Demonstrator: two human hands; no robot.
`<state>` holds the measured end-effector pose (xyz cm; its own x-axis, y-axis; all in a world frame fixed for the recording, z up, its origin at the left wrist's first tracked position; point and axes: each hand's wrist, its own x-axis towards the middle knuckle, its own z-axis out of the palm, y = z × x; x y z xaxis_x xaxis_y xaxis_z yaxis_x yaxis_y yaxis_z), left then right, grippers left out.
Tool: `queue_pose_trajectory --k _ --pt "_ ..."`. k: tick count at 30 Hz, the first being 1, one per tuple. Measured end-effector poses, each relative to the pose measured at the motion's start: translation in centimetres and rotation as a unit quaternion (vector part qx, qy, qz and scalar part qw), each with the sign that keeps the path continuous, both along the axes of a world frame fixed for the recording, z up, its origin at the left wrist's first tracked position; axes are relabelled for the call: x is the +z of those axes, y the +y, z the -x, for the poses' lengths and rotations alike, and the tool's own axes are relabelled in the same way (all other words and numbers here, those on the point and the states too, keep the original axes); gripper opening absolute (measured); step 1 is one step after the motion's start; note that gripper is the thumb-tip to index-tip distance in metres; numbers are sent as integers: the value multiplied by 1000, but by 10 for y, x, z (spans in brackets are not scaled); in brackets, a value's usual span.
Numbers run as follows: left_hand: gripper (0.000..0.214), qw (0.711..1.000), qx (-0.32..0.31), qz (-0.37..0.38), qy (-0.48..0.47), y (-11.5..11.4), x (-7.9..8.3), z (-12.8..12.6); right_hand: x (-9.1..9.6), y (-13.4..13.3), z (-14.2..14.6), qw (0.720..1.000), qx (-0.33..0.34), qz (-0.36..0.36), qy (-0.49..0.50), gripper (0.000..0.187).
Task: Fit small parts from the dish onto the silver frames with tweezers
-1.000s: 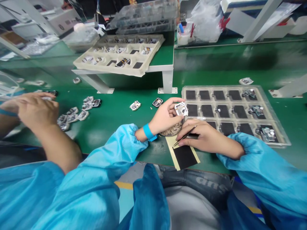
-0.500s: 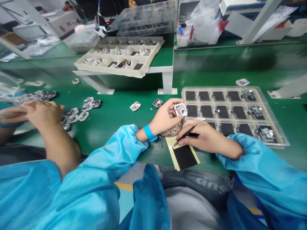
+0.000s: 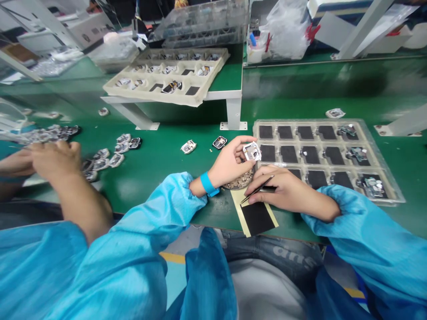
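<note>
The left hand, its forearm reaching toward two o'clock, pinches a white device housing between thumb and forefinger, the other fingers curled behind. That housing is at eleven o'clock from the right hand, whose forearm points toward ten. The right thumb and fingers grip slim tweezers, tips angled toward eight, over yellow backing paper bearing a black sheet; contact cannot be told. A compartment tray lies at two o'clock from the right hand.

The surface is green. The sleeves and wristband are bright blue. The held case is white. The sheet is black on pale yellow backing.
</note>
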<state>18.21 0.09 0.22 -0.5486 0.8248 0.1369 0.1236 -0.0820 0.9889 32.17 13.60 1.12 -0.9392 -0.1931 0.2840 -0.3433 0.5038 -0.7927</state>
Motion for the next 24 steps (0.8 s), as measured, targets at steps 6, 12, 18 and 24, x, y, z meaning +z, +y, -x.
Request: queue_pose_trajectory --k 6,12,18,24 --pt "54 1000 -3 0 4 0 0 1 -1 0 -1 1000 -3 -5 4 14" --pt "55 1000 -1 2 5 -1 0 1 -3 1 -1 1000 -6 1 19 14" --pt "54 1000 -1 -1 1 -1 -1 1 -4 1 -1 1000 -4 -13 8 13" --pt "54 1000 -8 -2 -10 0 -1 1 17 7 -6 1000 2 24 20 7"
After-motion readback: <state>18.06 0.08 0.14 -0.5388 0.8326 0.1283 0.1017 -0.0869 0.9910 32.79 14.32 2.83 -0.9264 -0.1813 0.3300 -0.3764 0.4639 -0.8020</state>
